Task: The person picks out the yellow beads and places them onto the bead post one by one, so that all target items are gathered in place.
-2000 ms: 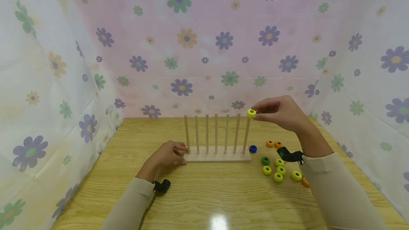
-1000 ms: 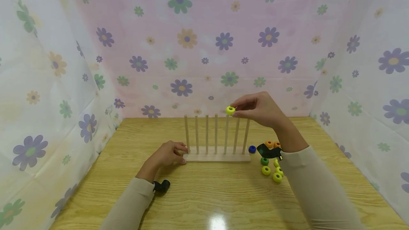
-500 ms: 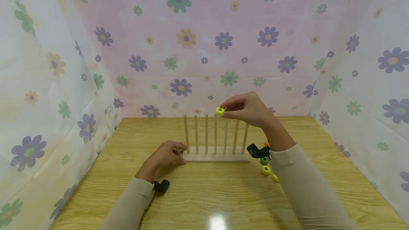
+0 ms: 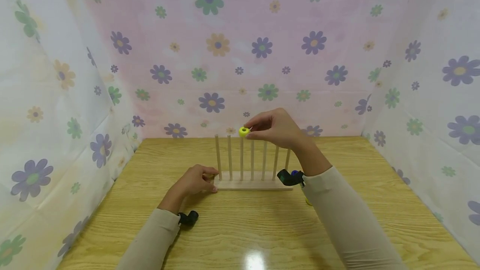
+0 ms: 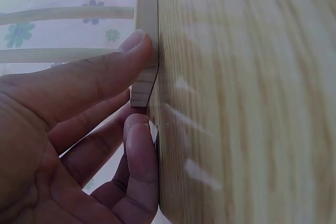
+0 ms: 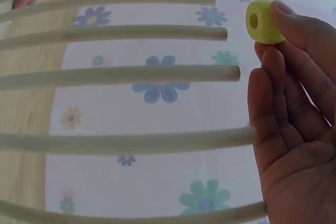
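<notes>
A wooden rack [image 4: 245,184] with a row of several upright pegs [image 4: 252,159] stands on the table. My left hand [image 4: 195,179] holds its left end; in the left wrist view the thumb [image 5: 113,69] lies on the front of the base [image 5: 147,19] and the fingers are behind it. Between thumb and fingertips my right hand [image 4: 279,128] pinches a yellow bead [image 4: 243,134], over the third peg from the left. In the right wrist view the bead [image 6: 270,27] sits just beyond that peg's tip [image 6: 223,33], apart from it, its hole facing the pegs.
A blue bead [image 4: 295,173] lies by the rack's right end, partly behind the right wrist camera [image 4: 288,177]. Part of another yellow bead [image 4: 308,201] shows beside the right sleeve [image 4: 348,216], which hides the table behind it. Flowered cloth [image 4: 232,61] surrounds the wooden table [image 4: 225,228].
My right hand has carried the yellow bead leftward along the peg tops, from the rightmost peg to the third from left. The forearm now covers most loose beads. My left hand stays put.
</notes>
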A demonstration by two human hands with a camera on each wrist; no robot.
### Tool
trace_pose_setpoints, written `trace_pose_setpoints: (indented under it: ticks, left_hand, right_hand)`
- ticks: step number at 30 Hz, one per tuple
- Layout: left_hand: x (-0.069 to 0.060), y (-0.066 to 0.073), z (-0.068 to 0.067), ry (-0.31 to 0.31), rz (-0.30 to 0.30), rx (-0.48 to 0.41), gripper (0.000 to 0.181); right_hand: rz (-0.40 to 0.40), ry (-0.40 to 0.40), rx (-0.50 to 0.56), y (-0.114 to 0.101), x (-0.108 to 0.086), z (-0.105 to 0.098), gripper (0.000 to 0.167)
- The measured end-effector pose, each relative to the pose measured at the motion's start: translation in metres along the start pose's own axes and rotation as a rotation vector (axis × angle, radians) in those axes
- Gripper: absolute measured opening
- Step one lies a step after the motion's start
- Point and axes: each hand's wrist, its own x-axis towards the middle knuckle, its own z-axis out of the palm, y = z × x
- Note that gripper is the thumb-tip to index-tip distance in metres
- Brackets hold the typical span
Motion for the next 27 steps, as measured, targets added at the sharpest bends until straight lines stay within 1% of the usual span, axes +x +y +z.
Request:
trace_pose_setpoints:
  ticks: [6,13,17,23,27]
  left_hand:
    - [0.001,0.001,-0.001,0.001,-0.021,-0.017,0.058]
    - [0.003,-0.001,0.0,-0.001,-0.023,-0.008,0.058]
    - [0.004,-0.002,0.001,-0.003,-0.026,-0.018,0.059]
    - [0.003,0.002,0.0,0.004,-0.037,-0.012,0.059]
    - [0.003,0.001,0.001,0.001,-0.042,-0.013,0.058]
  right_hand:
    - [-0.009,-0.013,0.031,-0.003,0.009,0.01,0.02]
    - [-0.04,-0.029,0.057,-0.007,0.016,0.021,0.018]
    - [-0.03,-0.028,0.028,-0.009,0.019,0.026,0.017]
    - [-0.016,-0.021,-0.038,-0.009,0.023,0.03,0.017]
    - [-0.019,-0.014,-0.037,-0.011,0.027,0.035,0.016]
